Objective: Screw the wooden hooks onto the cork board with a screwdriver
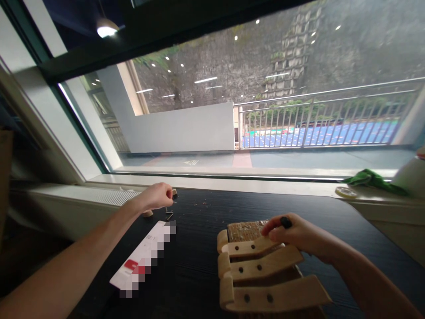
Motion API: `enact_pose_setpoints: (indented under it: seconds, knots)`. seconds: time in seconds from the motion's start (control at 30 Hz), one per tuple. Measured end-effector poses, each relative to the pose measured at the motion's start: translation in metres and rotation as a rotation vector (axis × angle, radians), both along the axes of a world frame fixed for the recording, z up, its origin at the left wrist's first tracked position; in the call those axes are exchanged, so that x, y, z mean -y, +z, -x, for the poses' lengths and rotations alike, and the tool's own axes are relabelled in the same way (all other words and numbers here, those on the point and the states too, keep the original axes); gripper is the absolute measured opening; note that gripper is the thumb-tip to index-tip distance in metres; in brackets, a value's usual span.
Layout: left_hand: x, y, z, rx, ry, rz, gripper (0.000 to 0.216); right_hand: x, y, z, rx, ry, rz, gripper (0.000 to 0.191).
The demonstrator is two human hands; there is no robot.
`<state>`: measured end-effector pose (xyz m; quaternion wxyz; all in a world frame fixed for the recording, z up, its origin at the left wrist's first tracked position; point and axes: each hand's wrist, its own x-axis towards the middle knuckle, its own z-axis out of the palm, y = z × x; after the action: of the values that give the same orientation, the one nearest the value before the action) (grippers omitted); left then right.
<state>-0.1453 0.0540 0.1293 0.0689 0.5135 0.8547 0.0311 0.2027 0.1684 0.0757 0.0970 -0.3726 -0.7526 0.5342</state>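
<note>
My left hand [162, 196] is closed above the table's far left part. Its fingertips are pressed together, and a tiny thin thing just shows at them, too small to name. A small wooden block [175, 192] lies beside these fingers, with an L-shaped hex key [169, 215] just below. My right hand [295, 230] has its fingers on the end of the farthest curved wooden slat [245, 248]. A black, rounded object [286, 222] sticks out between its fingers. Two more curved slats [275, 292], each with two dark holes, lie alongside over a brown textured block [247, 229].
A white printed card [142, 257], partly pixelated, lies on the black table [195, 266]. Another wooden piece [148, 213] is under my left wrist. Crumbs [201, 204] are scattered near the back. A green cloth [372, 180] and a roll of tape [345, 192] are on the windowsill.
</note>
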Motion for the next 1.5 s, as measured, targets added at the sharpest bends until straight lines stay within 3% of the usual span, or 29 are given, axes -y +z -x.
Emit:
enact_pose_setpoints:
  seconds: [0.1, 0.2, 0.3, 0.4, 0.7, 0.97, 1.2, 1.5]
  knots:
    - [-0.004, 0.015, -0.046, 0.129, -0.178, -0.068, 0.016, -0.001, 0.0, 0.0, -0.014, 0.008, -0.014, 0.025]
    - [-0.005, 0.022, -0.098, 0.336, -0.503, -0.095, 0.022, 0.0, 0.001, 0.0, -0.008, 0.0, -0.025, 0.023]
    - [-0.007, 0.02, -0.138, 0.35, -0.665, -0.089, 0.022, 0.001, 0.001, 0.0, -0.019, 0.004, -0.035, 0.023]
    - [-0.014, 0.009, -0.159, 0.329, -0.756, -0.065, 0.022, 0.001, 0.002, 0.0, -0.041, 0.015, -0.036, 0.023]
    - [-0.027, -0.018, -0.174, 0.159, -0.909, -0.119, 0.023, 0.002, 0.003, -0.001, -0.067, 0.026, -0.073, 0.023]
    - [-0.03, -0.022, -0.181, 0.101, -0.968, -0.104, 0.021, 0.003, 0.003, -0.001, -0.076, 0.015, -0.07, 0.021]
    - [-0.028, -0.026, -0.18, 0.217, -0.797, -0.093, 0.02, 0.003, 0.003, -0.001, -0.076, 0.016, -0.062, 0.023]
    - [-0.027, -0.023, -0.176, 0.256, -0.951, -0.139, 0.024, 0.002, 0.002, -0.002, -0.068, 0.016, -0.065, 0.025]
